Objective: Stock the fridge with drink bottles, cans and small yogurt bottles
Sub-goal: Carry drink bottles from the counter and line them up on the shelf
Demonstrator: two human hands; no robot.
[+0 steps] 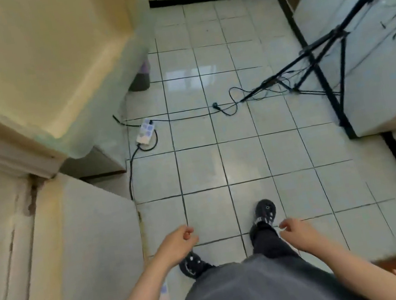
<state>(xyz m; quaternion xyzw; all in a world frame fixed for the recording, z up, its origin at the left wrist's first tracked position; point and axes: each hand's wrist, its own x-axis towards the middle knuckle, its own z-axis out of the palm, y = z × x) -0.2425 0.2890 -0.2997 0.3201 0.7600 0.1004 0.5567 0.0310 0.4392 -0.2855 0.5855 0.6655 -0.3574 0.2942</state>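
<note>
Our grey shirt (255,294) fills the bottom of the view, and both bare forearms reach out from it over the tiled floor (246,162). We see the left hand (178,244) hanging with its fingers loosely curled towards the palm, thumb near the forefinger, holding nothing. Our right hand (298,233) hangs the same way, fingers slack and bent, thumb tip close to the forefinger, nothing in it. Below the hands stand two dark shoes, the right shoe (265,213) set ahead of the left shoe (191,266). Where the drinks are we cannot tell from this view; neither hand touches any. Further out, a white power strip (145,132) lies on the tiles with a black cable (186,117) running from it towards a black tripod (321,61), which stands just beside a white cabinet (374,68) on our right. On our left rises a cream rounded cabinet (32,59), well apart from both hands; we cannot tell whether it is the fridge
</note>
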